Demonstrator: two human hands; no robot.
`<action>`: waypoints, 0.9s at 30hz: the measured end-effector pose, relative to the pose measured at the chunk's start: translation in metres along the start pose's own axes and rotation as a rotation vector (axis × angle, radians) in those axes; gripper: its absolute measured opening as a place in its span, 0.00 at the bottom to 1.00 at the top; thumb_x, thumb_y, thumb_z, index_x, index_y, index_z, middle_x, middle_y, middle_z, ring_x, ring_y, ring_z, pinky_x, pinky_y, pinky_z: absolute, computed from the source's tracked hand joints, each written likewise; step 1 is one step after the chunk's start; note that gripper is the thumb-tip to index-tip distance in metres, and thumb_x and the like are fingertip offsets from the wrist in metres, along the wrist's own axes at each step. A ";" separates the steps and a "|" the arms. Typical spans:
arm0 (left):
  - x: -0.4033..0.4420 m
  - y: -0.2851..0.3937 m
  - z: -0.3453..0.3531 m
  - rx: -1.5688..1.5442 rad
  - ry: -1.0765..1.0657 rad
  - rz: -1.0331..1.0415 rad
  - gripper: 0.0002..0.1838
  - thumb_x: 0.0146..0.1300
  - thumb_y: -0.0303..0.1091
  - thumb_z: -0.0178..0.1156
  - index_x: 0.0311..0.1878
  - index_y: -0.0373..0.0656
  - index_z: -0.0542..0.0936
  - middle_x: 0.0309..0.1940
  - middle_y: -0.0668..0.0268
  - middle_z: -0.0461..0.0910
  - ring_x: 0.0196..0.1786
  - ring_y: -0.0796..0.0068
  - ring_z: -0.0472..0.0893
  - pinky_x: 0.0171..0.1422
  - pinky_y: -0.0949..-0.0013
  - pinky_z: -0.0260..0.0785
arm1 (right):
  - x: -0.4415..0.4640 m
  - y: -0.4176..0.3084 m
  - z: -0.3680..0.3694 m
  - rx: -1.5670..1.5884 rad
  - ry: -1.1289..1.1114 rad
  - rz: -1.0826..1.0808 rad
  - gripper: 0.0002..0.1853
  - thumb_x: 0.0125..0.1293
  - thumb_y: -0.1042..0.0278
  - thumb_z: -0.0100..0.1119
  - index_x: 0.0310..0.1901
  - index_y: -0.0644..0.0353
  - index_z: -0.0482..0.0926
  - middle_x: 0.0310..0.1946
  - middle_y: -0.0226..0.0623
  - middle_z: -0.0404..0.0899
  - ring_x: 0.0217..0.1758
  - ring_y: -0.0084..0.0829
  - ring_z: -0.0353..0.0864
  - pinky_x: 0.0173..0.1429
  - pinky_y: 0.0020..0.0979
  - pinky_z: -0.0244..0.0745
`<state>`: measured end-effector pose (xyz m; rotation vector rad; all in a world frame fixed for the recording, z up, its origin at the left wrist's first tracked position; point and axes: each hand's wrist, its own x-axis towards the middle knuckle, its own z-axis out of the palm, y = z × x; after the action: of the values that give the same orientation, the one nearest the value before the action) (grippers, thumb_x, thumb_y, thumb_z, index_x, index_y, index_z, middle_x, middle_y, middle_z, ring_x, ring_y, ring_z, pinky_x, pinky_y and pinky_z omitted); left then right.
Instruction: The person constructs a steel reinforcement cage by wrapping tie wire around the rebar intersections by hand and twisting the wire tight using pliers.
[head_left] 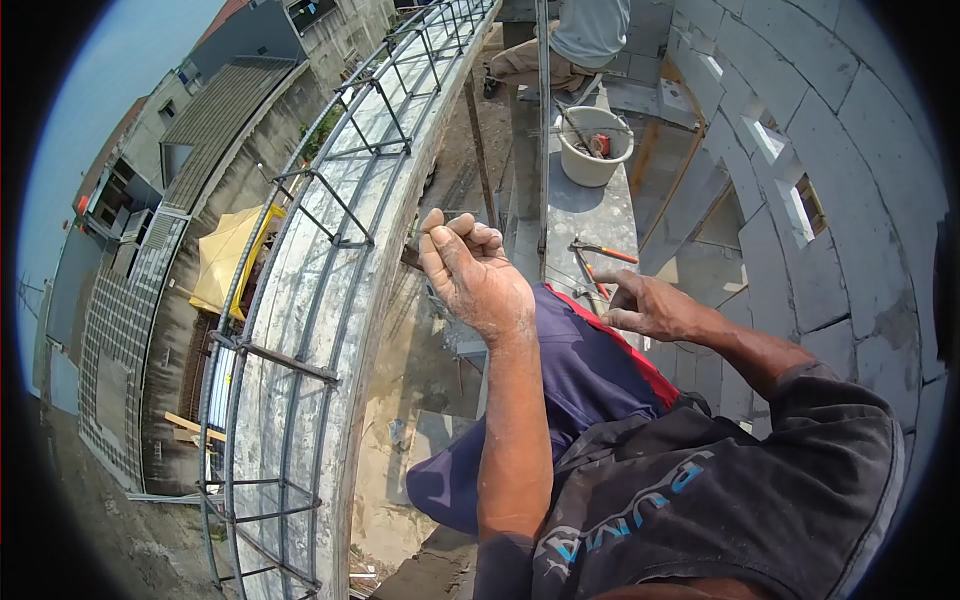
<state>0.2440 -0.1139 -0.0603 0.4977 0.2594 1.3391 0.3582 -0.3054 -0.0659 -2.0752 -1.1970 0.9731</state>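
Observation:
My left hand (472, 275) is raised beside the concrete beam, palm up, fingers curled in and thumb pressed against the index finger. Whatever is pinched there is too small to make out. My right hand (655, 305) is held low over my lap at the plank's near end, its fingers loosely bent and apart, with nothing visible in them. Just beyond its fingertips, a pair of pincers (619, 255) with orange handles lies spread on the grey plank (600, 215); whether the fingers touch the lower handle I cannot tell.
Steel rebar with stirrups (290, 370) runs along the curved concrete beam (330, 300) on my left. A white bucket (590, 165) with tools inside stands on the plank. Past it sits another person (590, 35). A grey block wall (840, 170) rises on the right, and a thin upright pole (543, 130) stands ahead.

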 end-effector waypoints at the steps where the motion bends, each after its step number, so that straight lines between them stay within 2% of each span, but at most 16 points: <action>1: 0.002 0.011 -0.004 -0.012 0.011 0.009 0.15 0.80 0.39 0.54 0.63 0.44 0.74 0.40 0.67 0.79 0.37 0.80 0.74 0.41 0.74 0.71 | 0.000 0.007 -0.008 0.096 -0.066 0.118 0.34 0.69 0.47 0.68 0.67 0.63 0.75 0.51 0.47 0.85 0.63 0.38 0.82 0.66 0.39 0.75; 2: 0.002 0.018 -0.008 -0.047 0.025 -0.027 0.16 0.80 0.38 0.55 0.64 0.44 0.73 0.40 0.68 0.79 0.35 0.81 0.72 0.40 0.73 0.69 | -0.008 0.010 -0.014 0.065 -0.063 0.064 0.22 0.73 0.52 0.65 0.57 0.63 0.83 0.44 0.40 0.88 0.54 0.29 0.85 0.59 0.35 0.78; 3: 0.001 0.022 -0.014 -0.080 0.020 -0.038 0.16 0.80 0.38 0.55 0.64 0.44 0.73 0.40 0.68 0.79 0.35 0.81 0.72 0.39 0.73 0.68 | -0.013 0.023 -0.016 0.026 -0.026 -0.078 0.22 0.72 0.49 0.66 0.54 0.60 0.84 0.40 0.34 0.85 0.48 0.28 0.83 0.55 0.35 0.77; 5: 0.000 0.024 -0.022 -0.152 -0.001 -0.063 0.16 0.80 0.37 0.55 0.64 0.44 0.73 0.40 0.68 0.79 0.35 0.81 0.72 0.38 0.74 0.68 | -0.025 0.028 -0.024 -0.003 -0.087 -0.075 0.23 0.70 0.45 0.67 0.51 0.59 0.84 0.37 0.32 0.84 0.44 0.28 0.81 0.53 0.36 0.76; 8: 0.002 0.027 -0.024 -0.196 0.012 -0.061 0.16 0.80 0.37 0.56 0.65 0.44 0.73 0.41 0.69 0.79 0.33 0.82 0.71 0.37 0.75 0.66 | -0.042 0.041 -0.029 -0.062 -0.139 0.020 0.24 0.68 0.42 0.68 0.46 0.59 0.83 0.34 0.32 0.81 0.43 0.26 0.81 0.50 0.35 0.75; 11: -0.001 0.025 -0.024 -0.211 0.007 -0.086 0.16 0.80 0.36 0.55 0.65 0.44 0.73 0.41 0.69 0.79 0.33 0.83 0.71 0.35 0.75 0.65 | -0.068 0.022 -0.033 0.051 -0.128 0.219 0.26 0.67 0.39 0.69 0.42 0.59 0.80 0.34 0.33 0.81 0.42 0.24 0.80 0.45 0.31 0.74; 12: -0.002 0.025 -0.022 -0.201 -0.005 -0.099 0.15 0.80 0.36 0.54 0.65 0.44 0.73 0.41 0.69 0.79 0.32 0.83 0.71 0.35 0.75 0.66 | -0.075 0.020 -0.030 0.127 -0.087 0.229 0.26 0.67 0.39 0.69 0.39 0.60 0.79 0.28 0.31 0.77 0.33 0.22 0.77 0.35 0.29 0.70; 15: 0.002 0.024 -0.022 -0.226 -0.067 -0.131 0.13 0.80 0.37 0.54 0.63 0.46 0.74 0.39 0.71 0.80 0.31 0.84 0.70 0.34 0.75 0.65 | -0.089 0.022 -0.033 -0.046 0.121 0.277 0.28 0.62 0.37 0.71 0.35 0.60 0.79 0.21 0.27 0.74 0.27 0.22 0.76 0.31 0.31 0.70; 16: 0.007 0.023 -0.022 -0.255 -0.086 -0.147 0.13 0.80 0.38 0.54 0.62 0.46 0.75 0.39 0.71 0.80 0.31 0.84 0.70 0.33 0.75 0.64 | -0.093 0.017 -0.037 -0.102 0.181 0.233 0.29 0.62 0.38 0.72 0.31 0.61 0.78 0.18 0.27 0.73 0.24 0.23 0.76 0.29 0.30 0.69; 19: 0.026 0.023 -0.018 -0.362 -0.087 -0.218 0.11 0.81 0.37 0.53 0.60 0.47 0.75 0.38 0.72 0.80 0.29 0.84 0.70 0.32 0.76 0.63 | -0.104 -0.015 -0.053 -0.123 0.203 0.206 0.29 0.62 0.38 0.72 0.27 0.62 0.78 0.19 0.27 0.73 0.24 0.22 0.75 0.28 0.30 0.69; 20: 0.034 0.019 -0.018 -0.400 -0.081 -0.244 0.12 0.80 0.37 0.53 0.61 0.47 0.75 0.38 0.72 0.81 0.28 0.84 0.70 0.31 0.76 0.63 | -0.105 -0.008 -0.059 -0.203 0.239 0.101 0.30 0.61 0.36 0.71 0.27 0.63 0.81 0.20 0.27 0.73 0.24 0.22 0.74 0.29 0.31 0.68; 23: 0.048 0.013 -0.017 -0.431 -0.057 -0.278 0.11 0.81 0.36 0.52 0.60 0.47 0.74 0.38 0.72 0.81 0.27 0.84 0.70 0.31 0.76 0.64 | -0.104 -0.013 -0.074 -0.111 0.247 -0.010 0.31 0.62 0.33 0.68 0.32 0.61 0.86 0.20 0.27 0.74 0.25 0.22 0.74 0.29 0.32 0.69; 24: 0.048 0.011 -0.015 -0.439 -0.058 -0.271 0.11 0.81 0.36 0.52 0.61 0.47 0.74 0.38 0.72 0.81 0.28 0.84 0.71 0.32 0.76 0.64 | -0.099 -0.014 -0.078 -0.152 0.241 0.067 0.27 0.66 0.37 0.66 0.38 0.59 0.88 0.22 0.27 0.74 0.23 0.23 0.72 0.29 0.31 0.69; 27: 0.036 0.002 -0.009 -0.410 -0.063 -0.289 0.12 0.80 0.37 0.54 0.61 0.47 0.75 0.38 0.70 0.81 0.31 0.83 0.72 0.37 0.76 0.66 | -0.068 0.007 -0.086 -0.212 0.203 0.138 0.26 0.69 0.37 0.63 0.44 0.56 0.88 0.23 0.29 0.75 0.26 0.23 0.74 0.32 0.31 0.71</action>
<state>0.2460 -0.0768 -0.0632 0.1481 -0.0004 1.0545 0.4080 -0.3774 0.0004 -2.3857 -1.1030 0.6985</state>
